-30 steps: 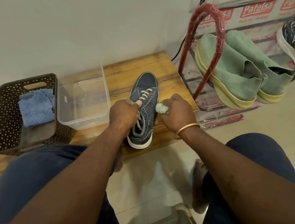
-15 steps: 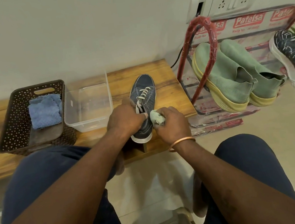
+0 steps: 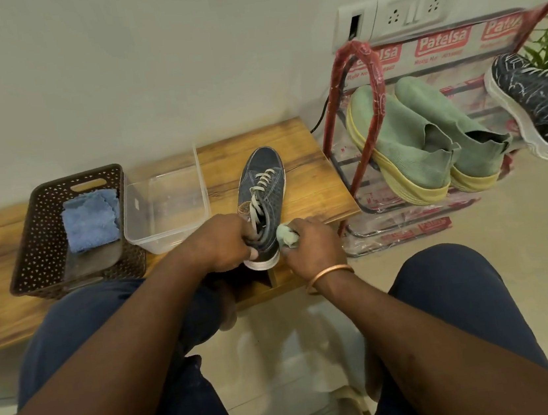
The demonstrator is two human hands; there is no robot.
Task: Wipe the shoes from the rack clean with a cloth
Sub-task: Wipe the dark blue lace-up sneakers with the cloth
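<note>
Left hand [image 3: 222, 244] clamps blue sneaker [image 3: 263, 188] heel, hiding collar; right hand [image 3: 312, 247] bunches pale cloth [image 3: 286, 235], mostly hidden. Beneath hands: wooden bench [image 3: 309, 168]; beyond: white wall [image 3: 145, 68].

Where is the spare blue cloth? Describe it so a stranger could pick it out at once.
Start at the long wooden bench. On it, left of a clear plastic tub, stands a brown perforated basket. The blue cloth lies folded inside the basket; unlike the pale green cloth that the right hand grips, no hand touches it.
</note>
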